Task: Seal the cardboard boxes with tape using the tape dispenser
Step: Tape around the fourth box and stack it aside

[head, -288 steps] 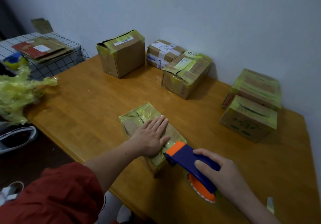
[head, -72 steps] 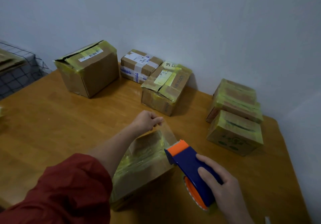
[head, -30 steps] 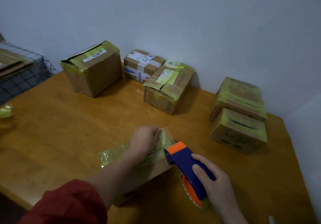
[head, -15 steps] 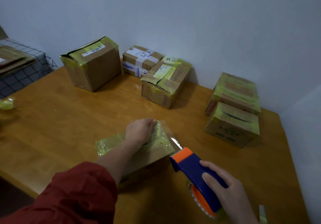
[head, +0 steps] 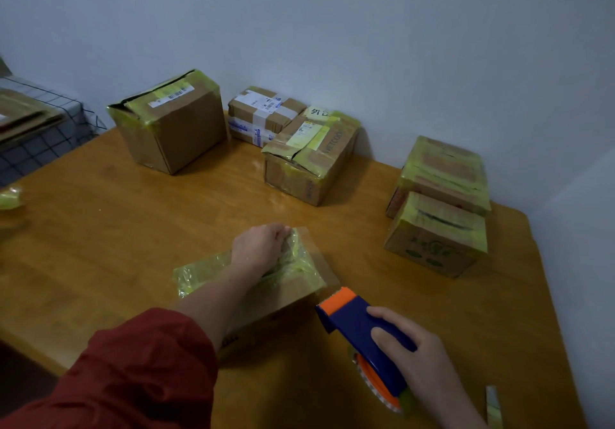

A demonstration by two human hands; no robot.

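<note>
A flat cardboard box (head: 286, 295) wrapped in yellow-green tape lies near the front of the wooden table (head: 100, 229). My left hand (head: 261, 247) rests on its top, fingers curled down over the far edge onto the tape. My right hand (head: 422, 362) grips a blue tape dispenser (head: 362, 332) with an orange blade end and an orange roll. The dispenser's blade end sits just off the box's right corner, slightly apart from it.
Along the wall stand a tall taped box (head: 173, 125), a small box with white tape (head: 263, 112) and a dented box (head: 312, 155). Two taped boxes (head: 439, 202) sit at the right. A checked cloth surface (head: 33, 135) lies left. A tape scrap (head: 492, 405) lies front right.
My right hand has drawn the dispenser away from the box's top, down and to the right. My left hand has stayed pressed at the box's far edge.
</note>
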